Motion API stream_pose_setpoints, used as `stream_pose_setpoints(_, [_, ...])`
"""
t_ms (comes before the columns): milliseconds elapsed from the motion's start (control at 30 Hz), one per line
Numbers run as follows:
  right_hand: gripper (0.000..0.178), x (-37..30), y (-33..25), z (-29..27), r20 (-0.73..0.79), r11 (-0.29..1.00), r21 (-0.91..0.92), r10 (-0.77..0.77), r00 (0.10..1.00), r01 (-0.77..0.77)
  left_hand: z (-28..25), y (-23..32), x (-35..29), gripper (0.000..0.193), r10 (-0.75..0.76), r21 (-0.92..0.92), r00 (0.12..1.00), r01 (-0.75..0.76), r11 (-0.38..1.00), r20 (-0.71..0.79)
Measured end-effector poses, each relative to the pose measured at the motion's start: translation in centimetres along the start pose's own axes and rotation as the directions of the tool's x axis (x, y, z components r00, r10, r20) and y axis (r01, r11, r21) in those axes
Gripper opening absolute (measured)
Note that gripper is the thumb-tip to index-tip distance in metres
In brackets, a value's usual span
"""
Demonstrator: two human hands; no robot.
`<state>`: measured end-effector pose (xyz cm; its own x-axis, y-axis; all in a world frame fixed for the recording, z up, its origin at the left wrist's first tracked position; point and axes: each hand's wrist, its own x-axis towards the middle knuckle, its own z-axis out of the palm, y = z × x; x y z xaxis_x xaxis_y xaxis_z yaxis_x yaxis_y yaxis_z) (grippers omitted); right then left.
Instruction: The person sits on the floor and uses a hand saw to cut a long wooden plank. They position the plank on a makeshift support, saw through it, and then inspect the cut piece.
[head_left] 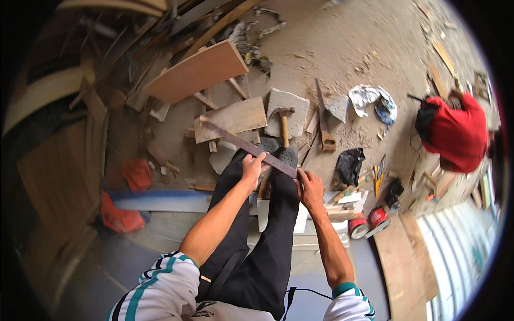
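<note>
A long, dark reddish-brown wooden strip (pixel 235 140) slants across my knees, its far end over a small low wooden bench (pixel 235 119). My left hand (pixel 254 169) is closed around the strip near its middle. At the near right end, my right hand (pixel 310 187) grips it between thumb and fingers. Just beyond my shoes lies a claw hammer (pixel 284 126) with a wooden handle, its head on a grey stone slab (pixel 292 100). To the right of the slab, a handsaw (pixel 323 120) rests on the ground.
A tilted wooden panel (pixel 198 72) stands beyond the bench, beside piled timber at left. To the right are a black plastic bag (pixel 350 167), a crumpled silvery sheet (pixel 372 101) and red cans (pixel 378 218). Farther right, a person in red (pixel 455 131) crouches.
</note>
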<state>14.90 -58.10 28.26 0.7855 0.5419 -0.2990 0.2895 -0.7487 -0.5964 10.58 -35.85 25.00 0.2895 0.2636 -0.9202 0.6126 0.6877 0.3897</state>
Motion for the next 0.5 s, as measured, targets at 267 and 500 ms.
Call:
stream_pose_setpoints(267, [0.042,9.5,3.4,7.0,0.302,0.909,-0.128,-0.346,0.888,0.397,-8.9,-1.9,4.0,0.038,-0.124,0.575,0.974,0.213,0.790,-0.190])
stream_pose_setpoints(500, [0.044,17.0,4.5,15.0,0.264,0.834,-0.135,-0.490,0.831,0.535,-14.1,-1.4,10.7,0.052,0.669,0.889,0.592,-0.373,-0.266,0.449])
